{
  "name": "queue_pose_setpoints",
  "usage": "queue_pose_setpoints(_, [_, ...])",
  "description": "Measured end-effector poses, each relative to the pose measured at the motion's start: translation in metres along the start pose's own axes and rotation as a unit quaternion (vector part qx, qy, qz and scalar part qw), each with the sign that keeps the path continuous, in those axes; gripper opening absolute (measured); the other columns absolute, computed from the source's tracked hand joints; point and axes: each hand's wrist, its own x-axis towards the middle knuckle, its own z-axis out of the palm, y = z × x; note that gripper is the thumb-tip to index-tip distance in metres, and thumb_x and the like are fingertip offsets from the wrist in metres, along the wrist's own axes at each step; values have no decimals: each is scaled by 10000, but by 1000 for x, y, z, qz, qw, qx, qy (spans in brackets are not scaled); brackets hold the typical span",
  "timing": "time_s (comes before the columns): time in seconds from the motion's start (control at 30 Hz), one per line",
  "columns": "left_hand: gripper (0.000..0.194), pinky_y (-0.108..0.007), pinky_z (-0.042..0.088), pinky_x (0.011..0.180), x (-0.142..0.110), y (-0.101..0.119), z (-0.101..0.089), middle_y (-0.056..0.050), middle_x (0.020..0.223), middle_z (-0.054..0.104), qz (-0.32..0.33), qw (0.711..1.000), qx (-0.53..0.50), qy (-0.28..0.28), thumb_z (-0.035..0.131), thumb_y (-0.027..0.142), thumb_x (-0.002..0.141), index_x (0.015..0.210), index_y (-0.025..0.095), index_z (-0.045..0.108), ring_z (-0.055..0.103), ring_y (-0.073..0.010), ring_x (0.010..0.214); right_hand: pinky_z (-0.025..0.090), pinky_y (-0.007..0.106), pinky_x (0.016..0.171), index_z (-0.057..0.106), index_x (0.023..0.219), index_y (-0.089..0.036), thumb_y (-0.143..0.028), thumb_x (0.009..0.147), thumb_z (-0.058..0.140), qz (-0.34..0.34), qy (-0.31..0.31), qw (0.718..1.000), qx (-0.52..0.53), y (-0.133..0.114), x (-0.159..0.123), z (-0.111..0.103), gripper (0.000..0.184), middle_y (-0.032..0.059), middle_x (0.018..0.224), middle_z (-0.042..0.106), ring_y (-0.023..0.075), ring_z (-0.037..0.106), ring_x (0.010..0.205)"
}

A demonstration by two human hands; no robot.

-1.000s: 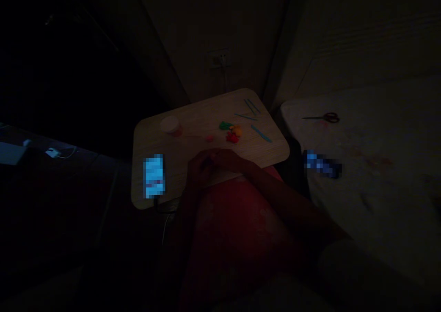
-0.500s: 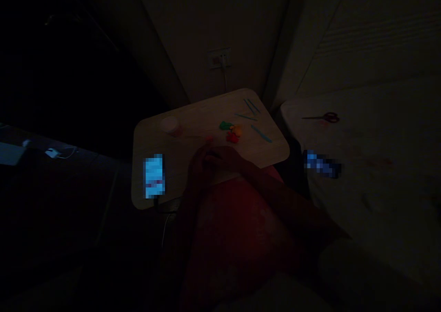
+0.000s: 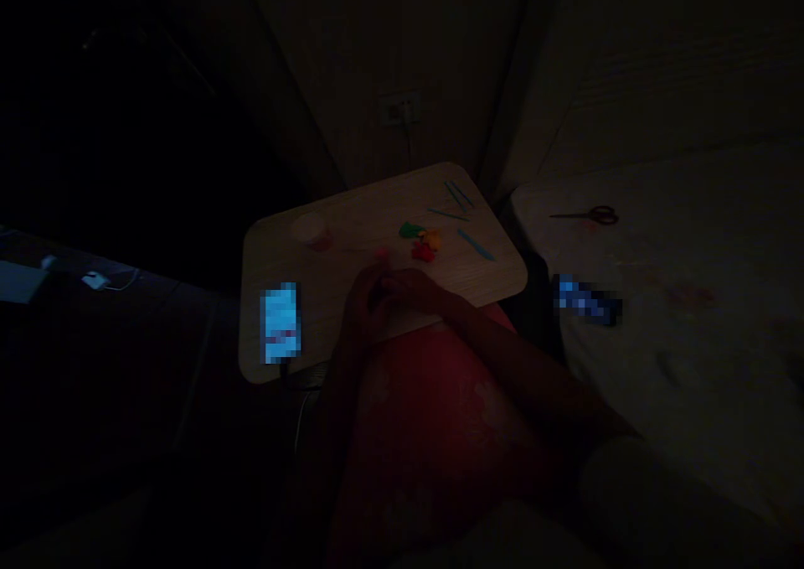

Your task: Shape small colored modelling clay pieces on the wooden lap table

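Note:
My left hand (image 3: 363, 301) and my right hand (image 3: 411, 287) meet over the near edge of a small wooden table (image 3: 339, 280), fingers bent and closed toward each other. A small pink lump (image 3: 383, 253), which looks like modelling clay, shows at the left fingertips. Darkness hides how the right fingers touch it. Just beyond the right hand lie green (image 3: 412, 230), orange (image 3: 430, 240) and red (image 3: 423, 252) pieces of clay, bunched together. Farther right are a flat blue modelling tool (image 3: 476, 245) and several thin blue-green sticks (image 3: 448, 214).
A pale round tub (image 3: 310, 229) stands at the table's back left. A lit phone (image 3: 280, 323) with a cable lies front left. On the pale surface to the right are scissors (image 3: 594, 215) and a dark device with a lit screen (image 3: 587, 300). A wall socket (image 3: 400, 110) sits behind.
Both hands stay in the same place, with the fingers shifting slightly around each other. The other things on the table have not moved.

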Motion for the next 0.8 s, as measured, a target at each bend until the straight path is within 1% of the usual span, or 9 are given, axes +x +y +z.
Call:
queue_pose_setpoints(0.2, [485,-514,502,1141,1,1,-1,-124,1387,682,-3,1000,-25,-3,727,425,939,1382,241,652,637,-295,1294,484,305,840,762,1000,-151,-541,1080,446,1,-24,995,101,2,-7,-3,507,81,957,741,181,648,876])
queue_pose_setpoints(0.27, [452,-501,518,1118,1,2,-2,-116,1343,706,-5,1000,-20,0,746,427,923,1328,235,690,653,-294,1260,488,303,841,769,998,-159,-527,1081,450,5,-28,993,114,1,-7,-5,494,75,969,747,181,652,879])
queue_pose_setpoints(0.37, [349,-470,555,1053,-1,3,-5,-101,1244,747,-22,1000,-3,17,743,406,923,1225,230,748,693,-278,1159,481,296,826,781,972,-165,-549,1067,470,9,-30,995,97,-3,-7,-6,503,64,945,754,184,660,874])
queue_pose_setpoints(0.47, [270,-442,581,991,-2,2,-6,-92,1148,781,-36,998,7,47,744,371,918,1137,218,786,722,-260,1062,458,278,789,787,922,-162,-573,1059,473,7,-16,997,70,-7,-6,-6,536,60,903,757,175,657,846])
queue_pose_setpoints(0.53, [234,-430,592,961,-3,0,-6,-89,1110,796,-42,997,11,63,747,349,910,1090,211,803,733,-252,1022,438,266,760,789,894,-160,-580,1062,458,6,-9,998,59,-8,-6,-6,561,58,885,760,164,652,821])
queue_pose_setpoints(0.63, [185,-417,601,935,-4,0,-7,-80,1077,808,-42,996,24,70,728,325,917,1033,213,819,742,-242,990,403,255,712,800,881,-160,-601,1057,454,17,-8,999,41,-10,-6,-6,588,51,836,756,150,637,770])
queue_pose_setpoints(0.7, [179,-414,603,934,-5,0,-6,-75,1064,812,-34,996,40,70,711,324,932,1022,217,822,744,-238,982,394,257,705,810,886,-157,-621,1044,472,27,-11,999,20,-11,-5,-6,596,54,826,755,152,637,763])
queue_pose_setpoints(0.8, [227,-432,590,987,-5,2,-4,-76,1119,806,-14,995,68,66,663,341,973,1108,229,807,738,-242,1047,418,272,752,821,946,-159,-615,1043,486,37,-6,999,-5,-13,-3,-5,574,70,890,770,175,664,819])
